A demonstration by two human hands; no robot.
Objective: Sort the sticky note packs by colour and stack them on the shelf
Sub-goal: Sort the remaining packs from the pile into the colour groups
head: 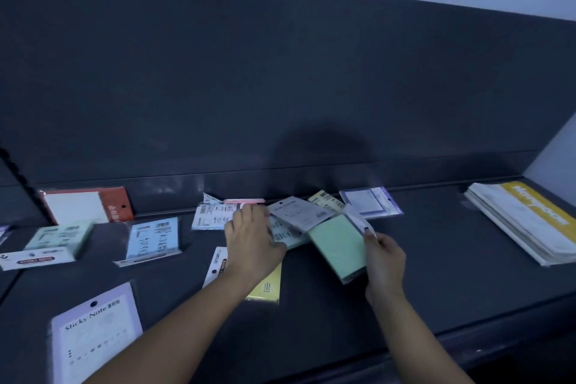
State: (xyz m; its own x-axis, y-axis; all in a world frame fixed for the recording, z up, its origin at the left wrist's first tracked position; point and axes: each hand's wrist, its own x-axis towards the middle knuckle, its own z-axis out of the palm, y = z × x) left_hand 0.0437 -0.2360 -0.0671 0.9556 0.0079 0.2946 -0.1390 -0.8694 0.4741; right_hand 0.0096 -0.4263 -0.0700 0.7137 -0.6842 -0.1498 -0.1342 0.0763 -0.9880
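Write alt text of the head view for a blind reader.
A person's right hand pinches a green sticky note pack at a dark shelf, while the left hand touches a pile of packs. A blue pack, a yellow pack and a purple pack lie nearby.

One head-worn wide-angle camera looks forward and down, close over the dark shelf [436, 274].
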